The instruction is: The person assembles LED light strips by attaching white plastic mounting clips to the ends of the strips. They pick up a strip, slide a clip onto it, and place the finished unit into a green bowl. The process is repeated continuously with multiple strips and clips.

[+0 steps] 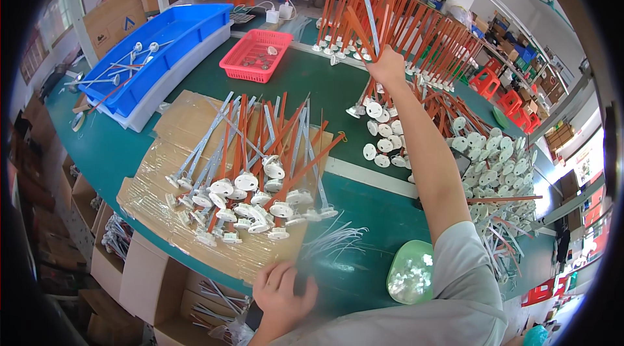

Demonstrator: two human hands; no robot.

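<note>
Right hand (388,68): closed round a small bundle, without visible slack; with fingertips turned away, so cannot tell exact count or contact.
Held strips (369,14): within the right-hand grip, rising above it and leaning left; orange plus at least one pale grey, fanned toward the top.
Lower ends: masked by the hand; cannot tell whether fitted with discs.
Bundle handling: probably best gathered near-parallel, given the fanned tops; hold firmly but lightly, being thin and likely to flex.
Clearance: lift straight rather than sweep sideways, for risk of tipping neighbours.
Standing strips (422,34): just beyond and right of the grip, upright in close rows on round white feet; slim, flat, orange.
White discs (374,110): just below the grip; round, flat-faced, plastic-looking, with small openings.
Disc heap (491,164): right of and nearer than the grip; jumbled, overlapping.
Left hand (279,291): well nearer and left of the grip, at the table edge; loosely bent, thumb apart, with nothing visible in it.
Cardboard (146,193): left of and nearer than the grip; brown, creased, shiny in patches, under a tangle of disc-ended strips.
Red basket (250,75): left of the grip; slotted plastic.
White ties (335,240): between both hands; thin, loosely splayed.
Green dish (409,271): well nearer than the grip; rounded, glossy.
</note>
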